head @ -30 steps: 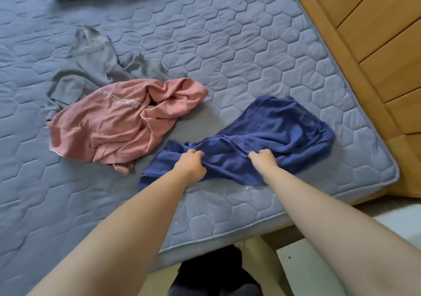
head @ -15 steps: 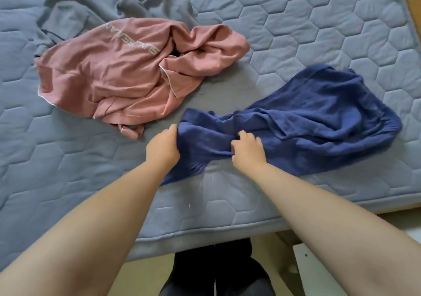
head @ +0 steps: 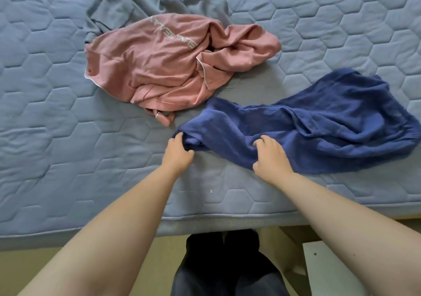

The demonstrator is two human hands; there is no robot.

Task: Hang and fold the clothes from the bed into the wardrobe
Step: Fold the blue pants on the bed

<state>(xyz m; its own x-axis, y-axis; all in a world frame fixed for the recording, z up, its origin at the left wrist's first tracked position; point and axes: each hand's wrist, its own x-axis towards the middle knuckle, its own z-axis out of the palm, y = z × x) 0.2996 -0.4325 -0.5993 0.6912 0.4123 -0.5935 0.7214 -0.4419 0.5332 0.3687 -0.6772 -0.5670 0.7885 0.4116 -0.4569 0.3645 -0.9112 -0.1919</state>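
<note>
A dark blue garment (head: 319, 122) lies crumpled near the bed's front edge, stretching to the right. My left hand (head: 177, 154) pinches its left end. My right hand (head: 271, 159) rests on the cloth's near edge, thumb and fingers curled into the fabric. A pink garment (head: 164, 63) with pale lettering lies bunched just beyond, to the left. Under it, further back, lies a grey garment (head: 127, 6), partly covered by the pink one.
The bed is covered by a blue-grey quilted mattress pad (head: 45, 118) with a hexagon pattern; its front edge runs across the lower frame. Below it are the floor, my dark-clad legs (head: 225, 266) and a white object (head: 328, 270) at the lower right.
The view shifted so the clothes sit lower and further right. My hands slid along the blue garment: the left one went to its left end, and the two moved further apart.
</note>
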